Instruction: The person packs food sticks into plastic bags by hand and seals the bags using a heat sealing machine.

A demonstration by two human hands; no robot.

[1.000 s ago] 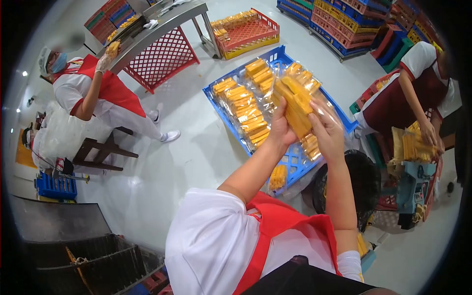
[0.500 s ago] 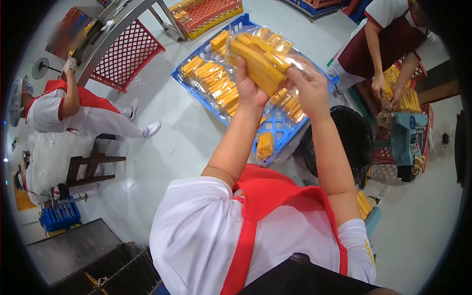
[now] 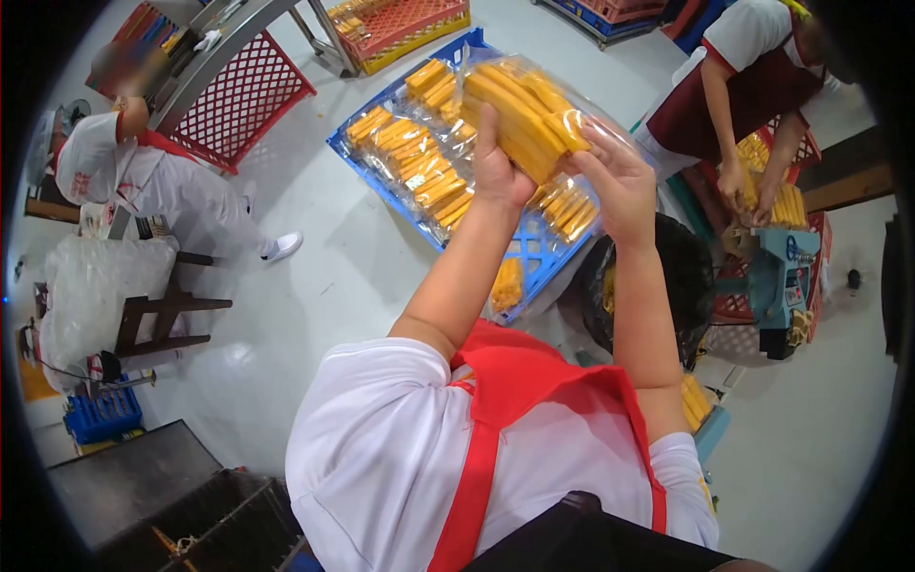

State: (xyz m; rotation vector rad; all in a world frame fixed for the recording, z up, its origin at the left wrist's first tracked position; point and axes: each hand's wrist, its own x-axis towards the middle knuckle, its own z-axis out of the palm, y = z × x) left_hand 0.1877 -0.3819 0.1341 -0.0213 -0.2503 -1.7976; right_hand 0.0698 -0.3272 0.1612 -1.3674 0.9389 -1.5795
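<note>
A clear plastic bag of long yellow sticks [image 3: 519, 119] is held up between my hands, over the blue crate. My left hand [image 3: 502, 173] grips its near left side, thumb against the sticks. At the right end, the fingers of my right hand [image 3: 621, 186] pinch the loose plastic. Below, the blue crate [image 3: 386, 195] holds several similar bags of yellow sticks [image 3: 419, 167] laid in rows. One smaller bag [image 3: 507, 286] lies in its near corner.
To the right, a person in a dark red apron [image 3: 691, 105] handles yellow sticks beside a teal machine [image 3: 786, 286]. A black bag-lined bin [image 3: 677, 286] stands by my right arm. Another person [image 3: 143, 176], a red crate [image 3: 238, 100] and a wooden stool [image 3: 167, 310] are at left.
The bag has shifted slightly right and turned a little in my hands, both still holding it. The person at left has changed posture, lowering the raised arm.
</note>
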